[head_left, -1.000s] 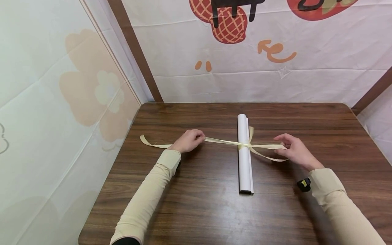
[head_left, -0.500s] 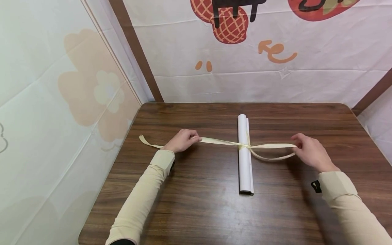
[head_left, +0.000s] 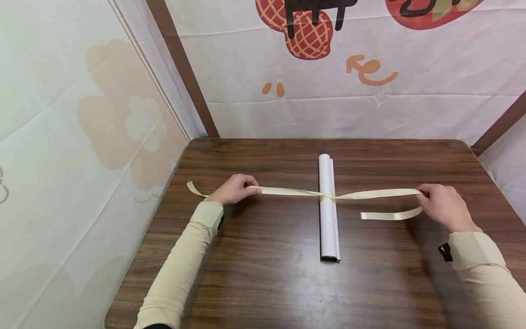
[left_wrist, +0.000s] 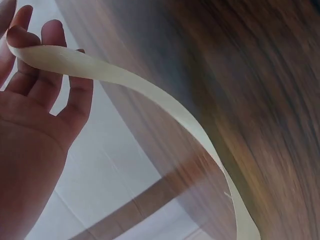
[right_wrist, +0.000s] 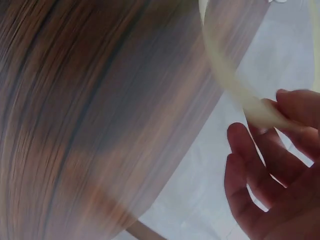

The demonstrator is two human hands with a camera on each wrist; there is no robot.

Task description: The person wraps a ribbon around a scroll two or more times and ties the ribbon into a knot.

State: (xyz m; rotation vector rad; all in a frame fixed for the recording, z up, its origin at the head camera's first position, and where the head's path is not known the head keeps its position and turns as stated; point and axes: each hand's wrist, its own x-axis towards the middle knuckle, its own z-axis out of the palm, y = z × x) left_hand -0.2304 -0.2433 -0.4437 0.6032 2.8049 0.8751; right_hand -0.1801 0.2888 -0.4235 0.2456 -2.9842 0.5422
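Note:
A white rolled sheet [head_left: 328, 228] lies on the table, its length pointing away from me. Round its middle goes a cream ribbon [head_left: 287, 191], knotted at the roll's right side. My left hand [head_left: 233, 189] pinches the left length between thumb and fingers; its tail trails past the wrist, and in the left wrist view the ribbon [left_wrist: 160, 97] curves down from the fingers. On the other side my right hand [head_left: 445, 206] pinches the right length, stretched nearly straight. A loose end hangs from that hand, curving back toward the roll; the right wrist view shows the ribbon [right_wrist: 230, 80] blurred.
The dark wood-grain table [head_left: 267, 283] has rounded far corners. A printed white cloth [head_left: 246, 59] hangs right behind its far edge, and another cloth [head_left: 61, 183] with a pale flower runs along the left side.
My right hand has moved right, pulling the ribbon; the loop at the roll's right has come out into a single stretched length with a free end. My left hand has slid left.

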